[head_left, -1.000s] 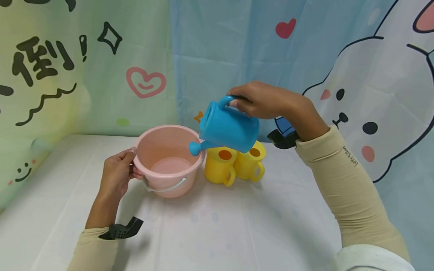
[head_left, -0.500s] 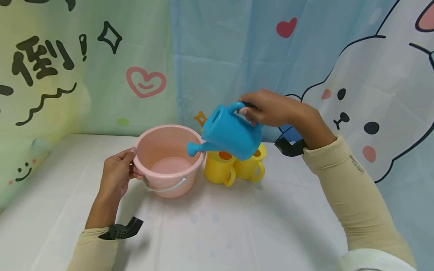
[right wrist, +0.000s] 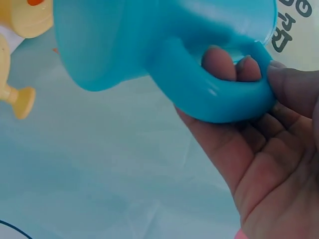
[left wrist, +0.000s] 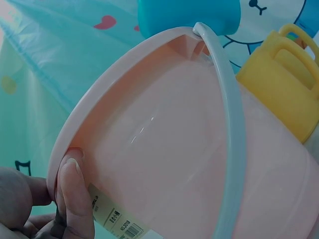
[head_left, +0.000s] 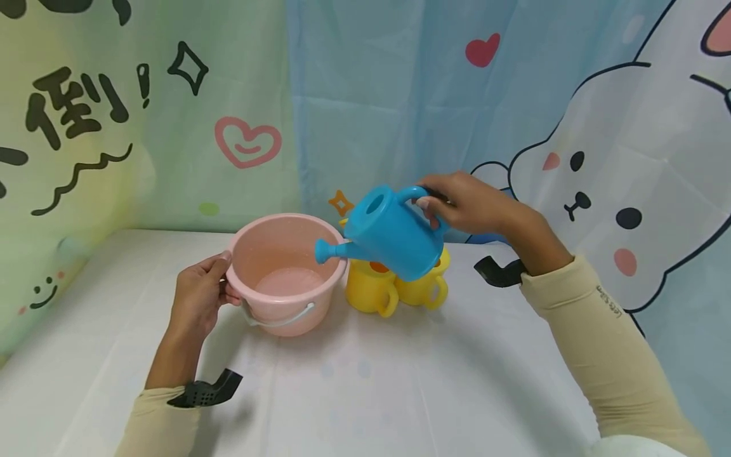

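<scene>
A pink bucket [head_left: 291, 311] stands on the white table, its pale handle [left wrist: 234, 134] hanging down on the near side. My left hand [head_left: 197, 295] pinches the bucket's rim at its left, thumb on top and fingers beneath. With fingers curled through the handle, my right hand [head_left: 468, 203] holds a blue watering can [head_left: 394, 231] in the air. The can tilts toward the bucket, and its spout head [head_left: 325, 251] is over the bucket's right rim. In the right wrist view, fingers [right wrist: 219, 63] wrap the can's handle [right wrist: 209, 99].
Two yellow watering cans [head_left: 368, 292] [head_left: 422, 289] stand side by side just right of the bucket, partly behind the blue can. A printed cloth backdrop [head_left: 365, 95] rises at the table's back edge. The white tablecloth [head_left: 342, 393] spreads in front.
My right hand and the blue watering can have moved down and to the right, with the spout head still over the bucket's right side. The left hand keeps its hold on the rim.
</scene>
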The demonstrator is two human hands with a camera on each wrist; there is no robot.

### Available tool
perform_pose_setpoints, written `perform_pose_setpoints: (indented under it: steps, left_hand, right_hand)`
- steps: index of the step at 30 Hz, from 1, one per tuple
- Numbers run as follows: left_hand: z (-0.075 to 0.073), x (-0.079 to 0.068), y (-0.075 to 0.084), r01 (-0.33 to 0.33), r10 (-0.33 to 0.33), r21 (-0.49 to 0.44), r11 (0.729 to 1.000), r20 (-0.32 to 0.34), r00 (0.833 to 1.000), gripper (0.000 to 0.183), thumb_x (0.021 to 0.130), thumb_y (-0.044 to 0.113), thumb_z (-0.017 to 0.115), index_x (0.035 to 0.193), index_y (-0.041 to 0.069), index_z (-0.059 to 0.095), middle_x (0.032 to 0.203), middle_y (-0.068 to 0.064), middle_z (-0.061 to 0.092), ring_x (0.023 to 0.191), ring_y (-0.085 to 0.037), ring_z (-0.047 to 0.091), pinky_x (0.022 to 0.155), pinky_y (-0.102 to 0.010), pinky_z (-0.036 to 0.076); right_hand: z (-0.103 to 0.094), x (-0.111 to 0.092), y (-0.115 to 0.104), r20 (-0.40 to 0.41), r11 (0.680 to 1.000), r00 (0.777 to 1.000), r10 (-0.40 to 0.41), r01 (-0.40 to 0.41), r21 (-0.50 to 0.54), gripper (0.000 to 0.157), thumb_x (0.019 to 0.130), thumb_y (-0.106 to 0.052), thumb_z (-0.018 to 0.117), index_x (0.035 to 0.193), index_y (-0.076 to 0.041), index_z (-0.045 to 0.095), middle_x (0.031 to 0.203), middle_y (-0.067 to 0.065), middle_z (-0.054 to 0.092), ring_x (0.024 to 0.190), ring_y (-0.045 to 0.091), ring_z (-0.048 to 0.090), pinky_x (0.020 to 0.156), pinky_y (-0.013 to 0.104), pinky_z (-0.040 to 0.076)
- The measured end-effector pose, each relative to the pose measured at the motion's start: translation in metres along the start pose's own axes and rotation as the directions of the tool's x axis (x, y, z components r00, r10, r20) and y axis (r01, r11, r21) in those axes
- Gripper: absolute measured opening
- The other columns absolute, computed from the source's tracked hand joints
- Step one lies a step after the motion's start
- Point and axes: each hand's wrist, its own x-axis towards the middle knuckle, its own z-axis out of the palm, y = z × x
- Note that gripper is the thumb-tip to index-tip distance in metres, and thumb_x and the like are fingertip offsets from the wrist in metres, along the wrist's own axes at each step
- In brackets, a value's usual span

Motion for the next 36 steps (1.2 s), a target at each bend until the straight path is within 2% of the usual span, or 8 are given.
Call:
perform_pose_setpoints:
  steps: [5, 11, 15, 23, 27, 29, 32, 36]
  left_hand:
    - [0.000, 0.001, 0.000, 0.003, -0.003, 0.007, 1.000, -0.006, 1.000, 0.055, 0.099, 0.032, 0.059, 0.134, -0.009, 0.048, 0.064, -0.004, 0.058, 0.045, -0.011, 0.056, 0.044, -0.023, 0.054]
    - [0.001, 0.001, 0.001, 0.000, 0.000, 0.011, 1.000, -0.009, 1.000, 0.054, 0.099, 0.031, 0.058, 0.133, -0.009, 0.049, 0.065, -0.004, 0.059, 0.045, -0.011, 0.056, 0.044, -0.023, 0.054]
    - [0.001, 0.001, 0.001, -0.002, 0.002, 0.006, 1.000, -0.005, 1.000, 0.053, 0.099, 0.030, 0.058, 0.133, -0.010, 0.049, 0.065, -0.004, 0.059, 0.045, -0.010, 0.056, 0.044, -0.022, 0.054]
    - [0.000, 0.001, 0.001, -0.002, 0.002, 0.001, 1.000, -0.010, 1.000, 0.052, 0.099, 0.030, 0.058, 0.132, -0.010, 0.049, 0.064, -0.004, 0.059, 0.044, -0.011, 0.056, 0.043, -0.023, 0.053]
    - [-0.001, 0.001, 0.001, 0.000, 0.000, 0.001, 1.000, -0.006, 1.000, 0.055, 0.098, 0.031, 0.059, 0.135, -0.009, 0.048, 0.065, -0.005, 0.060, 0.045, -0.011, 0.056, 0.043, -0.023, 0.053]
    - [0.000, 0.000, 0.000, -0.001, 0.001, -0.004, 1.000, -0.001, 1.000, 0.055, 0.098, 0.031, 0.059, 0.135, -0.009, 0.048, 0.066, -0.004, 0.059, 0.045, -0.011, 0.056, 0.044, -0.023, 0.053]
    - [0.000, 0.000, -0.001, -0.002, 0.002, -0.007, 1.000, 0.001, 1.000, 0.053, 0.099, 0.030, 0.059, 0.134, -0.009, 0.048, 0.065, -0.004, 0.059, 0.045, -0.011, 0.056, 0.044, -0.023, 0.053]
    - [0.001, 0.000, -0.001, -0.010, 0.010, -0.011, 1.000, -0.005, 1.000, 0.051, 0.100, 0.028, 0.058, 0.134, -0.009, 0.048, 0.066, -0.004, 0.059, 0.045, -0.011, 0.055, 0.043, -0.022, 0.053]
  right_hand:
    - [0.005, -0.004, 0.006, -0.061, 1.000, 0.998, -0.015, 0.016, 0.013, 0.018, 0.102, -0.012, 0.051, 0.111, 0.004, 0.055, 0.075, 0.006, 0.056, 0.070, 0.020, 0.053, 0.066, 0.036, 0.048]
    - [0.007, -0.009, 0.010, -0.124, 0.999, 0.992, -0.027, 0.032, 0.036, 0.013, 0.102, -0.009, 0.051, 0.106, 0.002, 0.055, 0.074, 0.005, 0.056, 0.069, 0.022, 0.054, 0.063, 0.035, 0.047]
    - [0.010, -0.015, 0.014, -0.147, 0.998, 0.989, -0.014, 0.023, 0.060, 0.010, 0.103, -0.009, 0.049, 0.102, -0.001, 0.055, 0.075, 0.003, 0.057, 0.067, 0.019, 0.053, 0.062, 0.034, 0.044]
    - [0.016, -0.026, 0.023, -0.233, 0.992, 0.972, 0.025, 0.004, 0.124, 0.010, 0.103, -0.006, 0.049, 0.107, 0.001, 0.055, 0.078, 0.004, 0.059, 0.067, 0.018, 0.054, 0.061, 0.028, 0.044]
    - [0.022, -0.032, 0.032, -0.270, 0.983, 0.962, 0.042, 0.008, 0.182, 0.013, 0.104, -0.008, 0.046, 0.106, 0.002, 0.054, 0.079, 0.006, 0.059, 0.071, 0.020, 0.056, 0.065, 0.026, 0.049]
    - [0.026, -0.037, 0.038, -0.306, 0.978, 0.951, 0.046, 0.020, 0.209, 0.015, 0.105, -0.007, 0.044, 0.105, 0.004, 0.054, 0.081, 0.008, 0.058, 0.073, 0.019, 0.057, 0.068, 0.024, 0.051]
    - [0.031, -0.044, 0.043, -0.379, 0.970, 0.921, 0.086, 0.009, 0.241, 0.017, 0.105, -0.006, 0.043, 0.107, 0.007, 0.054, 0.084, 0.012, 0.058, 0.075, 0.017, 0.060, 0.073, 0.020, 0.053]
    - [0.033, -0.054, 0.048, -0.457, 0.962, 0.868, 0.196, -0.080, 0.260, 0.023, 0.105, -0.010, 0.045, 0.116, 0.007, 0.054, 0.088, 0.014, 0.059, 0.076, 0.011, 0.062, 0.079, 0.016, 0.051]
